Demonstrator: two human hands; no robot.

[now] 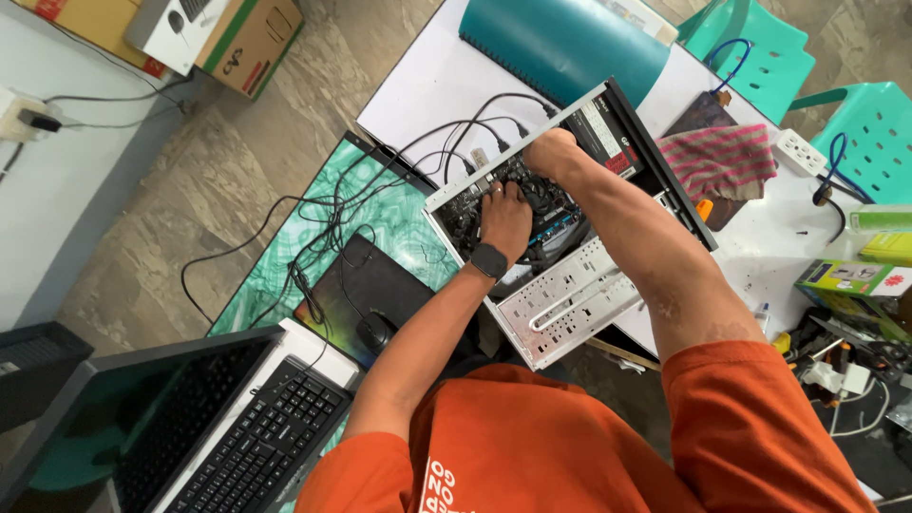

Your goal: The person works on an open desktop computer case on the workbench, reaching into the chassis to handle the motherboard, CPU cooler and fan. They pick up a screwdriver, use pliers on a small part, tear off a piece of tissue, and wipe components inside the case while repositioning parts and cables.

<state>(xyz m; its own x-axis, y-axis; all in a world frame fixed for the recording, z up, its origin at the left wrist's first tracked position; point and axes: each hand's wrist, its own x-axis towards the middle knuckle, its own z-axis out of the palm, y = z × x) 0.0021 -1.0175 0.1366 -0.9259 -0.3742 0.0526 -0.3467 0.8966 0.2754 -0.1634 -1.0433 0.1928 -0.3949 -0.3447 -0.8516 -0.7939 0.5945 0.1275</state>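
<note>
While both hands work inside the open PC case (pixel 570 285), which lies on its side on the white tabletop (pixel 427 95), left hand (pixel 504 220) w/ black smartwatch (pixel 489 260) on the wrist rests palm-down on the motherboard area (pixel 556 223), fingers curled down onto the dark components near the cooler; can't tell if they pinch anything. Right hand (pixel 549 152) reaches deeper, near the case's far edge by the power supply (pixel 608 133), fingers hidden behind the fist and the cables, so grip state can't be told. Black cables (pixel 456 142) run from the case across the tabletop toward a green patterned mat (pixel 285 256). Black mouse pad (pixel 370 290) w/ mouse (pixel 372 331) sits just beside the case, on the near-left. Keyboard (pixel 256 442) and dark monitor (pixel 142 418) at lower left. Teal binder (pixel 570 43) lies past the case. Striped pink-green cloth (pixel 717 157) right of the case, white power strip (pixel 798 152) near it. Teal plastic chairs (pixel 807 85) at top right. Green boxes (pixel 850 280) and loose tools clutter the right edge. Person wears an orange shirt (pixel 570 437).
</note>
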